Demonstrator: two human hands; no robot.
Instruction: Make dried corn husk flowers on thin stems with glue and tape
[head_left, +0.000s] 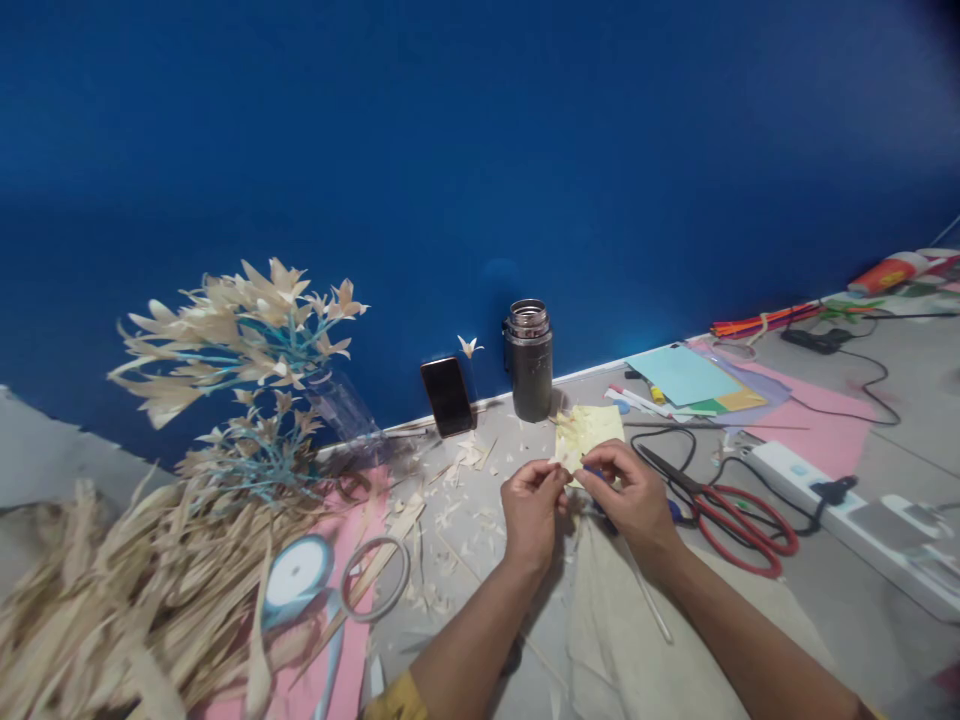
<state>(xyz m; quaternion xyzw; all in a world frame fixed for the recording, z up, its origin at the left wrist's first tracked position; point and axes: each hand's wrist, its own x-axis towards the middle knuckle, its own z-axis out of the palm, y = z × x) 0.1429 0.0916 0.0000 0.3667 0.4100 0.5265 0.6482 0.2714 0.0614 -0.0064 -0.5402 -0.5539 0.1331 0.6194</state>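
My left hand (534,508) and my right hand (634,498) meet just in front of a yellow paper sheet (600,425). Thumb and fingers are pinched on both, their tips almost touching. Whatever lies between the fingertips is too small to make out. Bits of something blue show beside and behind my right hand, mostly hidden by it. A pale thin stick (654,605) lies on a beige cloth (615,640) below my right forearm. Scissors with red handles (750,525) rest to the right of that hand. Pale scraps (469,520) are scattered left of my left hand.
Dried husks (127,600), husk flowers with blue stems (247,330), ribbon (296,575) and a tape roll (375,578) fill the left. A phone (447,397) and an uncapped flask (530,365) stand by the blue wall. A power strip (847,520) and coloured papers (682,375) lie right.
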